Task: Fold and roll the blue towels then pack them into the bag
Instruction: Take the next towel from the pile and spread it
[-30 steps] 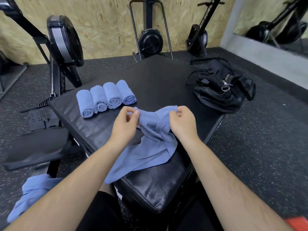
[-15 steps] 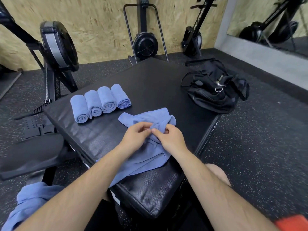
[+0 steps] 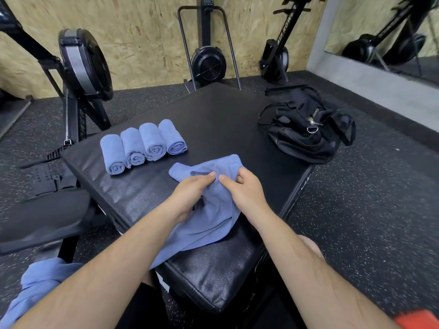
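- Pinching the towel (image 3: 211, 219) at its bunched middle, both hands meet thumb tip to thumb tip over the pad (image 3: 213, 115).
- Left hand (image 3: 190, 198): fingers curled under, thumb stretched forward onto the fold. It's gripping the cloth.
- Right hand (image 3: 247, 193): fingers curled over the far edge, thumb down on the same fold. That's a firm hold on the towel too.
- That towel lies crumpled on the pad. One corner pokes out at ten o'clock from the hands, and the tail drapes off the near edge toward seven o'clock.
- Four rolls (image 3: 142, 146) sit in a row at ten o'clock from the hands, side by side and touching, spiral ends facing the person.
- Black bag (image 3: 306, 136) slumps at the pad's two o'clock corner, well apart from the towel, with loose straps and a metal ring showing.
- More blue cloth (image 3: 40, 283) is heaped low at eight o'clock, off the pad.
- Rower (image 3: 209, 62) stands against the board wall at twelve o'clock, with others either side.
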